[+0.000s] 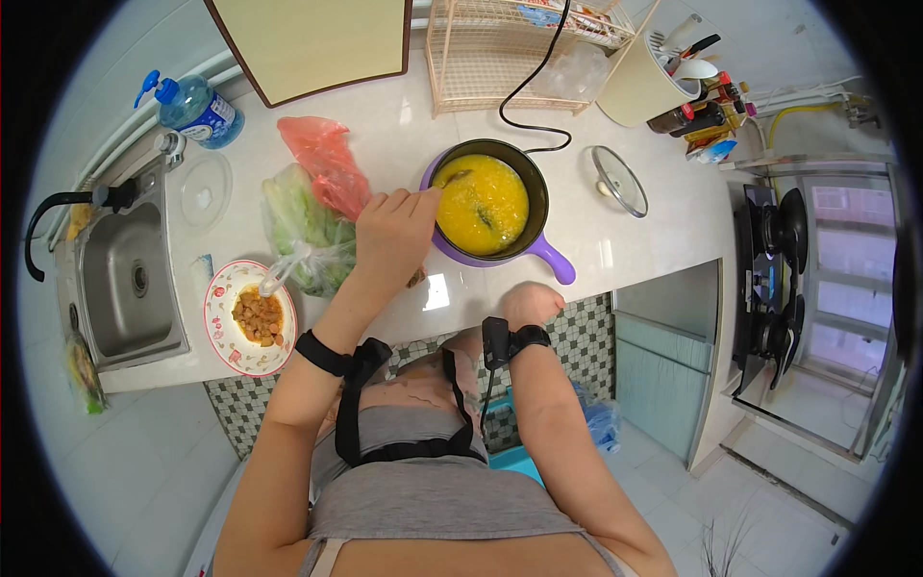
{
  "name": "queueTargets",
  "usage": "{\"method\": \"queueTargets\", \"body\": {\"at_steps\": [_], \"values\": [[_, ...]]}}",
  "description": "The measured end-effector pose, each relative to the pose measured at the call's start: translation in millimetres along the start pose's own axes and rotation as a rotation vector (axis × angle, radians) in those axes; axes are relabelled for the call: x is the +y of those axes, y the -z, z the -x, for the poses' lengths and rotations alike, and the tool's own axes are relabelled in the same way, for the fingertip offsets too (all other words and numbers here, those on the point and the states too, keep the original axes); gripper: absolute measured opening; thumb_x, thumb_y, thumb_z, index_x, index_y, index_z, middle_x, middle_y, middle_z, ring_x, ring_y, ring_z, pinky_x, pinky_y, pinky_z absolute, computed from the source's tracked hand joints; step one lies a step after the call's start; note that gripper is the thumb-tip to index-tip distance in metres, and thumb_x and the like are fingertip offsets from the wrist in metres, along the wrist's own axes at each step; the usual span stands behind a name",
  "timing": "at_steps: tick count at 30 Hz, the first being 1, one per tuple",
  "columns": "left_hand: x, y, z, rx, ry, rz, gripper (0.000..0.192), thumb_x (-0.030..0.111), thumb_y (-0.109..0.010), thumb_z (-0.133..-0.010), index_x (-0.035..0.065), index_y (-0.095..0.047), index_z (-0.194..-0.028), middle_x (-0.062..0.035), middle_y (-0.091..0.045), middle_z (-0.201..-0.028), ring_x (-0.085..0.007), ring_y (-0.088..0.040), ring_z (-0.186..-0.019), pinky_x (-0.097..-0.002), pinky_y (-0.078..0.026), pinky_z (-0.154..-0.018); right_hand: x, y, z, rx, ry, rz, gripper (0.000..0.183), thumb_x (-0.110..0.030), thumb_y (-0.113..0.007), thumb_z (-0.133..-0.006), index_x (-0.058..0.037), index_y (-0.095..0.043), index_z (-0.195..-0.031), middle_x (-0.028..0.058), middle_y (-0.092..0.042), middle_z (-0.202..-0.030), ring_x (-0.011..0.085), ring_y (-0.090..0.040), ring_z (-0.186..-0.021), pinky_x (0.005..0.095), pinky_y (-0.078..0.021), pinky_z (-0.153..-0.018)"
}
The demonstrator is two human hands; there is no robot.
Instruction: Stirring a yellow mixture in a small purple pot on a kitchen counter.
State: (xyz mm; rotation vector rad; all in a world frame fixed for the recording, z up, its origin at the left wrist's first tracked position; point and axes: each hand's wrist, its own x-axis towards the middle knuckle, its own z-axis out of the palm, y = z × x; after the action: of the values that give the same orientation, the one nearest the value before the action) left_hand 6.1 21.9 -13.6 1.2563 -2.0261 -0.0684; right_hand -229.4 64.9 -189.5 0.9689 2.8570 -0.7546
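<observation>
A purple pot [441, 245] with a dark inside holds yellow, grainy soup or porridge [483, 205]. My left hand [398, 234] is at the pot's left rim, fingers pinched together on a thin utensil [457, 175] whose dark end dips into the yellow food. Most of that utensil is hidden by the hand. A small brown thing [417, 277] shows under the hand, too covered to name. My right hand [532, 303] rests curled at the counter's front edge, just below the purple pot handle [554, 260]; no object shows in it.
Bagged leafy greens [310, 223] and a red plastic bag [324, 162] lie left of the pot. A bowl of diced food [258, 317] stands near the sink [130, 288]. Right of the pot are a glass lid [620, 182] and a black cord [515, 108]. A gas stove [764, 288] is far right.
</observation>
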Motion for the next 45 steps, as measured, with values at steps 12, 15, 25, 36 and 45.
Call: {"method": "queueTargets", "body": {"at_steps": [12, 15, 25, 36, 45], "values": [[-4, 18, -6, -0.279, -0.105, 0.048, 0.009, 0.009, -0.055, -0.070, 0.0067, -0.054, -0.078, -0.0045, -0.053, -0.062, -0.0212, -0.054, -0.059, -0.0325, -0.041, -0.058, -2, 8, 11, -0.012, -0.001, -0.004, 0.053, -0.032, -0.020, -0.093, -0.0049, -0.065, -0.085, 0.0109, -0.067, -0.085, 0.0292, -0.063, -0.074, 0.0364, -0.0500, -0.071], [-16, 20, -24, -0.194, -0.127, -0.064, 0.007, 0.010, -0.055, -0.070, 0.0077, -0.052, -0.076, -0.0035, -0.052, -0.062, -0.0202, -0.054, -0.060, -0.0319, -0.041, -0.058, -2, 10, 15, -0.020, -0.002, -0.002, 0.053, -0.032, -0.020, -0.093, -0.0049, -0.065, -0.085, 0.0109, -0.067, -0.085, 0.0292, -0.063, -0.074, 0.0365, -0.0500, -0.071], [-2, 31, -24, -0.282, -0.303, -0.097, 0.011, 0.008, -0.056, -0.065, 0.0074, -0.052, -0.076, -0.0025, -0.053, -0.066, -0.0186, -0.054, -0.064, -0.0299, -0.040, -0.060, -7, 36, 35, -0.025, -0.023, -0.001, 0.053, -0.032, -0.020, -0.093, -0.0049, -0.065, -0.086, 0.0110, -0.067, -0.085, 0.0294, -0.063, -0.074, 0.0366, -0.0500, -0.071], [-9, 9, -32, -0.178, -0.162, -0.105, 0.010, 0.009, -0.056, -0.068, 0.0072, -0.053, -0.077, -0.0021, -0.053, -0.066, -0.0183, -0.055, -0.064, -0.0297, -0.041, -0.058, -9, 36, 30, -0.016, -0.038, -0.012, 0.053, -0.032, -0.020, -0.093, -0.0048, -0.064, -0.087, 0.0110, -0.067, -0.086, 0.0295, -0.063, -0.074, 0.0368, -0.0500, -0.071], [18, 17, -21, -0.198, -0.198, -0.042, 0.009, 0.009, -0.056, -0.070, 0.0071, -0.054, -0.078, -0.0037, -0.052, -0.065, -0.0203, -0.053, -0.062, -0.0314, -0.041, -0.058, -6, 25, 16, -0.006, -0.053, -0.026, 0.053, -0.032, -0.019, -0.093, -0.0048, -0.064, -0.087, 0.0110, -0.067, -0.086, 0.0297, -0.063, -0.074, 0.0369, -0.0500, -0.071]]}}
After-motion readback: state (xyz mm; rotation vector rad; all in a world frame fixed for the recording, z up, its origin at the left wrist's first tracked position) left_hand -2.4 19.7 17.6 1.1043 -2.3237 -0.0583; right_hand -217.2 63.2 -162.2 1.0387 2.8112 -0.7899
